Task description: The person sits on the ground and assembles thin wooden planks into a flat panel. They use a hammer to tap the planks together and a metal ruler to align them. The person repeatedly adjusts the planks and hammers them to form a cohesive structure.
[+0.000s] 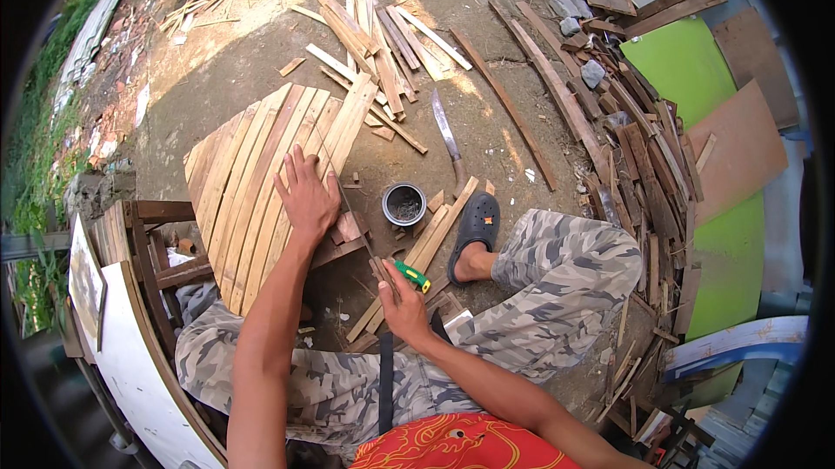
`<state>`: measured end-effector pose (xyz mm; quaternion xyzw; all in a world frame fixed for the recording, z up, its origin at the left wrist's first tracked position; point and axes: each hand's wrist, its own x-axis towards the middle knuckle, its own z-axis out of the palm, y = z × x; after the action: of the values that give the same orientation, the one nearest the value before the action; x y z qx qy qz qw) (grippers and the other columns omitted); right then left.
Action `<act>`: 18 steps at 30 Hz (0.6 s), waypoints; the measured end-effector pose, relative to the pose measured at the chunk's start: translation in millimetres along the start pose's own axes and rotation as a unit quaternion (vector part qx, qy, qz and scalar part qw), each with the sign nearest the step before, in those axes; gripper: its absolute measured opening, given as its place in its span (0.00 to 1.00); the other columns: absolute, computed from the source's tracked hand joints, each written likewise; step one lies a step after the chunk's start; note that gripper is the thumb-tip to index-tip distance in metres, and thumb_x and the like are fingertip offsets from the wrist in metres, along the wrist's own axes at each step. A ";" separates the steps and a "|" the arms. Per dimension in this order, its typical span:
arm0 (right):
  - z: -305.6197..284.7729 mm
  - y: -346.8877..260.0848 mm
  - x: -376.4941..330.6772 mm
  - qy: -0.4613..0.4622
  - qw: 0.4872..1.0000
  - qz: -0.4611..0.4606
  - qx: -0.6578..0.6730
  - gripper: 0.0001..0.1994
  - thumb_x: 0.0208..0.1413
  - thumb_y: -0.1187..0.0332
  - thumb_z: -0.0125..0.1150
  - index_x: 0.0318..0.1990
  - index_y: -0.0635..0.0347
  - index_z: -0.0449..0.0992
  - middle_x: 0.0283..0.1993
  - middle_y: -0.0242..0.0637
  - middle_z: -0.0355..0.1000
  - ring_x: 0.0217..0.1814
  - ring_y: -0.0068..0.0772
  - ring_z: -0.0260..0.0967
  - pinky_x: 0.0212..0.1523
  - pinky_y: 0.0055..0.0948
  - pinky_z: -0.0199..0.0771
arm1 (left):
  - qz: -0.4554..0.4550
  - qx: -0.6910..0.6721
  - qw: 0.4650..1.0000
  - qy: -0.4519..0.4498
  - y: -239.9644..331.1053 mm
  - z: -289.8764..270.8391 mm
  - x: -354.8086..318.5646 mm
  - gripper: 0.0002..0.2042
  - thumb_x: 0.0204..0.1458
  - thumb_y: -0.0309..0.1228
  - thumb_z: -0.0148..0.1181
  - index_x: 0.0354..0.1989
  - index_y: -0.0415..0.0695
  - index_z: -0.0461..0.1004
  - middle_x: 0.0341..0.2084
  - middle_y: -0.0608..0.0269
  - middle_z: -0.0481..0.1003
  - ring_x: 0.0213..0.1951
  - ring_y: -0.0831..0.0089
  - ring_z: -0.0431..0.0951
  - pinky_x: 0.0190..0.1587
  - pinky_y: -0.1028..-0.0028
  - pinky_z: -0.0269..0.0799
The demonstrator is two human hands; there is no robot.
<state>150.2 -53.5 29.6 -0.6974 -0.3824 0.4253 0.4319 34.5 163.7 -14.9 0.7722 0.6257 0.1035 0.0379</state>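
Note:
A slatted wooden panel (pixel 248 177), made of pale boards laid side by side, rests in front of me at the left. My left hand (pixel 310 197) presses flat on its right part with the fingers spread. My right hand (pixel 404 305) is closed around the brown handle of a handsaw (pixel 358 225). The saw's thin blade runs up and leftward from that hand, along the panel's right side and close by my left hand. Whether its teeth are in the wood, I cannot tell. Beside my right hand is a green and yellow tool handle (pixel 414 278), partly hidden.
A round tin (pixel 404 204) of small dark pieces, probably nails, stands right of the panel. A long knife (pixel 446 134) lies beyond it, near loose wood strips (pixel 370 43). Stacked old boards (pixel 648 164) line the right side. My shoe (pixel 477 230) is beside more strips.

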 end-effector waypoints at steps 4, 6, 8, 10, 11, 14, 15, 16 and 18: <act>0.7 5.5 0.9 0.000 1.000 -0.026 0.007 0.23 0.68 0.63 0.55 0.68 0.60 0.69 0.54 0.56 0.78 0.57 0.53 0.78 0.54 0.38 0.76 | -0.005 -0.008 1.000 -0.012 0.8 0.1 2.2 0.26 0.62 0.46 0.50 0.64 0.44 0.64 0.75 0.47 0.52 0.76 0.49 0.48 0.75 0.41 0.35; 2.0 8.4 1.7 0.001 0.997 -0.057 0.043 0.23 0.67 0.63 0.56 0.67 0.61 0.69 0.55 0.57 0.77 0.56 0.55 0.78 0.55 0.38 0.76 | 0.003 -0.023 1.000 -0.006 -0.1 -0.2 2.6 0.26 0.62 0.46 0.50 0.64 0.44 0.64 0.75 0.47 0.52 0.76 0.49 0.48 0.75 0.41 0.35; 1.8 10.0 0.0 -0.003 0.999 -0.030 0.016 0.23 0.67 0.64 0.56 0.67 0.61 0.70 0.57 0.58 0.76 0.56 0.57 0.77 0.55 0.37 0.76 | 0.004 -0.015 1.000 -0.020 -2.1 -1.6 3.0 0.26 0.61 0.46 0.51 0.63 0.43 0.65 0.75 0.46 0.52 0.76 0.49 0.47 0.75 0.42 0.34; 0.9 10.7 -1.7 0.002 0.999 -0.040 -0.009 0.23 0.67 0.63 0.55 0.67 0.61 0.69 0.58 0.59 0.75 0.57 0.57 0.77 0.54 0.37 0.76 | 0.022 -0.021 0.999 -0.018 -5.4 -4.0 6.0 0.27 0.61 0.47 0.52 0.63 0.42 0.65 0.75 0.47 0.52 0.77 0.49 0.47 0.75 0.42 0.34; -0.4 10.6 -3.6 -0.015 1.000 -0.024 -0.006 0.23 0.67 0.64 0.55 0.67 0.62 0.69 0.58 0.60 0.75 0.56 0.56 0.77 0.54 0.36 0.76 | 0.027 -0.016 0.999 -0.026 -7.0 -5.1 7.5 0.27 0.61 0.47 0.52 0.63 0.42 0.66 0.75 0.47 0.52 0.77 0.50 0.47 0.75 0.43 0.33; 1.0 9.8 1.1 -0.014 1.000 0.001 -0.007 0.23 0.67 0.65 0.55 0.68 0.63 0.69 0.56 0.62 0.75 0.56 0.52 0.79 0.53 0.34 0.77 | 0.027 -0.029 0.999 -0.024 -8.7 -6.4 10.9 0.27 0.60 0.47 0.53 0.62 0.42 0.67 0.75 0.47 0.52 0.77 0.51 0.46 0.76 0.44 0.32; 0.9 9.1 1.8 -0.010 0.999 -0.031 0.002 0.23 0.67 0.65 0.55 0.68 0.63 0.69 0.55 0.62 0.76 0.56 0.51 0.79 0.53 0.34 0.77 | 0.026 -0.029 0.999 -0.028 -7.8 -5.9 9.9 0.26 0.60 0.47 0.53 0.62 0.42 0.67 0.75 0.47 0.52 0.77 0.51 0.46 0.76 0.44 0.32; 2.7 8.5 5.5 -0.009 0.999 -0.039 0.006 0.24 0.67 0.65 0.55 0.68 0.63 0.69 0.55 0.61 0.76 0.56 0.50 0.79 0.53 0.34 0.77 | 0.027 -0.021 0.999 -0.032 -8.6 -5.9 10.5 0.26 0.60 0.47 0.53 0.61 0.43 0.67 0.75 0.48 0.53 0.77 0.51 0.47 0.76 0.44 0.32; 3.2 6.7 6.9 -0.008 0.999 -0.032 0.005 0.24 0.68 0.65 0.55 0.68 0.63 0.68 0.54 0.61 0.77 0.55 0.49 0.80 0.52 0.34 0.77 | 0.035 -0.022 0.999 -0.008 -8.1 -5.2 8.7 0.26 0.60 0.47 0.53 0.61 0.43 0.67 0.75 0.48 0.53 0.77 0.51 0.47 0.76 0.43 0.32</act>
<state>150.8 -48.6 20.7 -0.6792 -0.4063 0.4185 0.4454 27.4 173.5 -10.3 0.7936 0.5954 0.1121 0.0561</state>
